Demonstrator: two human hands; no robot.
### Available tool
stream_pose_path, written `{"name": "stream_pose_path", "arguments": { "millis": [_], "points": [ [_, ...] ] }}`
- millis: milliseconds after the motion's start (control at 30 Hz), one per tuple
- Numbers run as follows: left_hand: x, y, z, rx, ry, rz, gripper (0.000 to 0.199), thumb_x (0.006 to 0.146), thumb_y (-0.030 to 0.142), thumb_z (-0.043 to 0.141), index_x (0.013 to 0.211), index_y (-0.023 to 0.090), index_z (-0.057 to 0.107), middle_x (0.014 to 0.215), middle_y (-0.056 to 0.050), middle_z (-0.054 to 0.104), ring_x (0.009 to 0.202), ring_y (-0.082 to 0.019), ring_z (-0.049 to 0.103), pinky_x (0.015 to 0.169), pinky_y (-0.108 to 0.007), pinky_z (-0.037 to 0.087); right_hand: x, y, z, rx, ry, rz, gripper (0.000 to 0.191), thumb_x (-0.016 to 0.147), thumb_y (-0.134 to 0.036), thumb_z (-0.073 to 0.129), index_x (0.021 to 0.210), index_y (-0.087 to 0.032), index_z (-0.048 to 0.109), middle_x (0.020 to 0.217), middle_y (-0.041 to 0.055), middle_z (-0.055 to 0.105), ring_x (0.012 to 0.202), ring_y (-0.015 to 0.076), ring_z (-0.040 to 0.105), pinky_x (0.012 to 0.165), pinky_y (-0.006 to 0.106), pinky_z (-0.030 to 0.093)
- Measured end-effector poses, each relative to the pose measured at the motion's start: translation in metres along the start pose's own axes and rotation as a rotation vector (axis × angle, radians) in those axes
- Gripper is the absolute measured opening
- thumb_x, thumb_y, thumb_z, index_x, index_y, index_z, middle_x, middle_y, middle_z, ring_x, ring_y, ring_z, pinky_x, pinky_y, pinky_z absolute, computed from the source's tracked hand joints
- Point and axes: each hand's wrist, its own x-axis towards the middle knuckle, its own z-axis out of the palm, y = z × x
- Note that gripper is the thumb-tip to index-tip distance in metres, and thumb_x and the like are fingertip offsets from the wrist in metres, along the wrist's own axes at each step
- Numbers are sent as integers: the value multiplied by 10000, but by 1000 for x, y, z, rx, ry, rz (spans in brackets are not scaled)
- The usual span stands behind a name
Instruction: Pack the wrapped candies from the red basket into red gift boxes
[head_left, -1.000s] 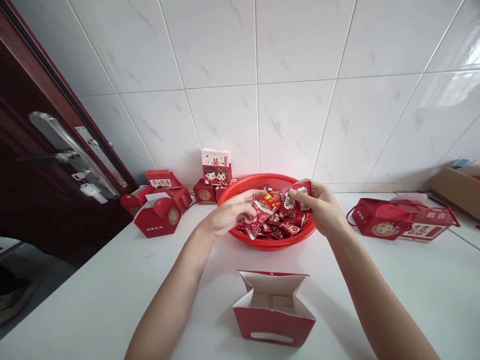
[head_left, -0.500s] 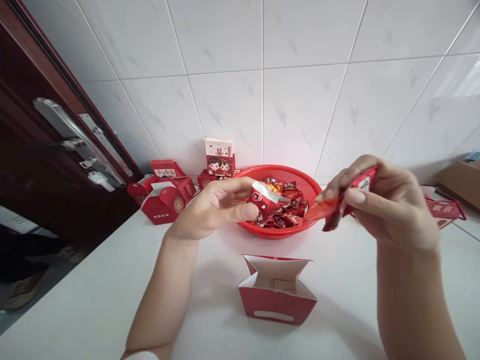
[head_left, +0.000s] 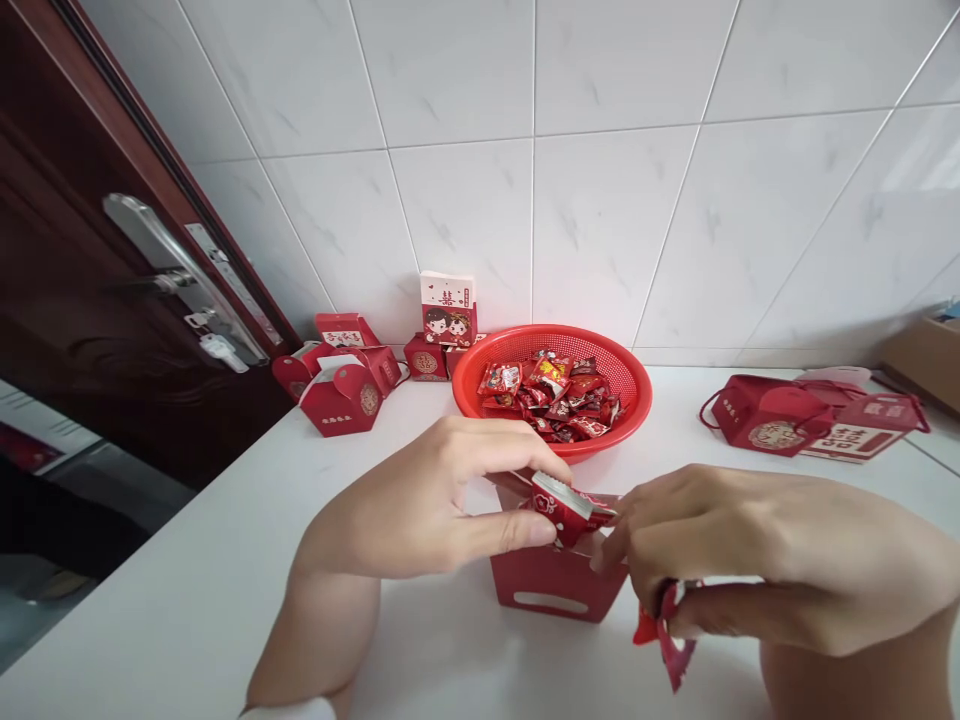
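Note:
An open red paper box (head_left: 551, 585) stands on the white table. My left hand (head_left: 450, 500) pinches a red candy packet (head_left: 559, 508) with a white edge between thumb and fingers, at the mouth of the box. At the box's right side, my right hand (head_left: 735, 550) is curled around red wrappers (head_left: 675, 645), which poke out below its fingers; its fingertips reach the box's right edge. Behind the box, a red plastic basket (head_left: 641, 395) holds several wrapped candies (head_left: 559, 395). The inside of the box is mostly hidden by my fingers and the packet.
Red gift boxes (head_left: 341, 398) stand at the back left, with a small printed box (head_left: 448, 310) beside the basket. More red boxes (head_left: 772, 415) lie at the right, near a cardboard box (head_left: 922, 355). A dark door (head_left: 75, 200) borders the table's left side.
Both hands have come down from in front of the basket to the open box, still holding the packet and the wrappers. The basket's candies and the boxes at right are now more visible.

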Motion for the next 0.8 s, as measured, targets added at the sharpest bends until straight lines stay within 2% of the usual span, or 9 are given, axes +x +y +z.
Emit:
{"name": "stream_pose_path", "arguments": {
  "millis": [167, 333, 467, 600, 800],
  "points": [
    [4, -1, 10, 44, -38, -29, 173, 872, 236, 724, 1034, 255, 781, 930, -18, 781, 857, -207, 724, 786, -265, 532, 0, 1, 1, -96, -39, 111, 182, 985, -130, 504, 887, -175, 650, 818, 81, 669, 784, 198, 618, 690, 276, 480],
    [5, -6, 12, 164, -46, -103, 106, 895, 249, 680, 961, 248, 762, 883, -4, 772, 784, -202, 704, 697, -259, 466, 4, 3, 0, -54, -61, 118, 163, 935, -63, 533, 873, -181, 627, 879, 78, 679, 831, 195, 628, 736, 275, 485],
    [7, -9, 12, 295, -133, -128, 92, 919, 235, 634, 914, 236, 726, 828, 0, 752, 708, -188, 674, 603, -269, 384, 7, 6, 1, -14, -53, 86, 184, 899, -18, 544, 832, -181, 595, 903, 80, 679, 863, 194, 620, 777, 283, 483],
    [12, -9, 12, 431, -238, -120, 104, 924, 193, 607, 857, 215, 683, 749, 14, 710, 627, -166, 621, 563, -280, 319, 9, 11, 0, 5, -48, 88, 156, 911, -45, 546, 827, -169, 591, 922, 90, 672, 858, 191, 604, 764, 289, 484],
    [14, -10, 11, 430, -356, -112, 159, 921, 192, 573, 828, 217, 700, 744, -1, 700, 661, -170, 617, 599, -274, 344, 9, 19, -2, 41, -55, 100, 113, 933, -97, 554, 856, -154, 615, 857, 66, 652, 752, 159, 581, 658, 258, 451]
  ]
}}
